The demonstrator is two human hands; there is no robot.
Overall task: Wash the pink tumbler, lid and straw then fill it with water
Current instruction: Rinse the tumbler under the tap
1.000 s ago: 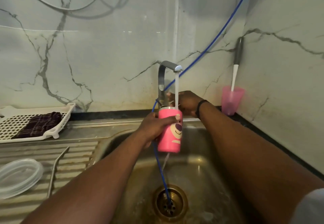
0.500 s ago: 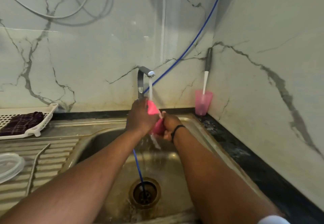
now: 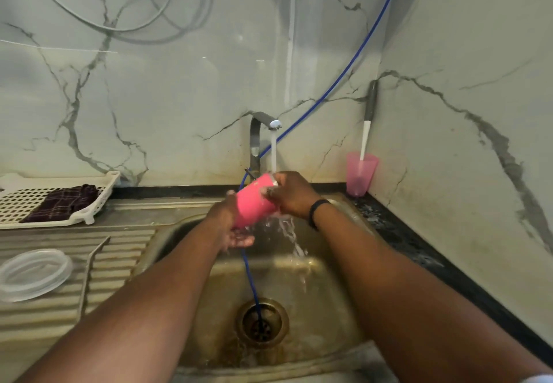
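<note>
Tumbler (image 3: 254, 201) tilted under tap (image 3: 263, 131), held over sink (image 3: 335, 266) by both hands.

We reach both forearms forward and inward; our left hand (image 3: 232, 227) cups from below, palm up, fingers curled; our right hand (image 3: 291, 195) grips from above, a dark band round its wrist.

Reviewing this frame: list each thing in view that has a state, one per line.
Steel tap: running.
Pink tumbler: tilted, lidless, water spilling out.
Left hand: grips the tumbler's base.
Right hand: holds the tumbler's rim.
Clear round lid: lying on the drainboard.
Metal straw: lying beside the lid.
Steel sink: wet, draining.
</note>
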